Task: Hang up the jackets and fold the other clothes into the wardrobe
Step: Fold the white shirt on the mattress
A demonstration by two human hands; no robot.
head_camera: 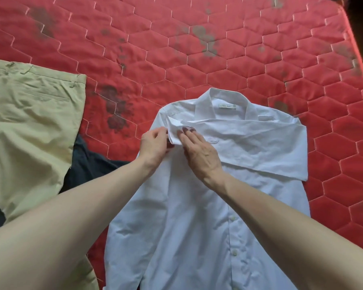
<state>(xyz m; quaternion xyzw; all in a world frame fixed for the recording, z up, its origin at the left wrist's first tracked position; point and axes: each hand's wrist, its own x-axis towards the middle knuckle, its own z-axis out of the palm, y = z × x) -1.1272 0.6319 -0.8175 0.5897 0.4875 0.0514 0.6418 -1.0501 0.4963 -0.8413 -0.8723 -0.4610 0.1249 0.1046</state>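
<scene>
Head view, looking down on a red quilted mattress [218,38] with dark stains across its surface. White button-up shirt [197,216] lies face up on the mattress, collar [224,99] toward 12 o'clock, button placket running down toward 6 o'clock. One long sleeve [260,143] is folded across the chest from the 3 o'clock shoulder, its cuff [174,130] ending near the 9 o'clock shoulder.

Left hand [155,145]: fingers curled, pinching the edge of the cuff at its 9 o'clock side. Exact finger contact is partly hidden by the cloth.

Right hand [199,151]: fingers straight and together, laid flat on the folded sleeve just at 3 o'clock of the cuff, pressing it onto the shirt front. Fingertips [187,130] rest on the cloth; nothing is gripped.

Both bare forearms enter from the 6 o'clock edge and converge on the cuff; the hands sit just beside each other.

Beige trousers [29,126] lie at 9 o'clock of the shirt, waistband toward 12 o'clock, back pocket seam visible, apart from the shirt. Dark garment [88,164] lies partly beneath the trousers, between them and the shirt, touching the shirt's 9 o'clock edge; its type cannot be told.
</scene>
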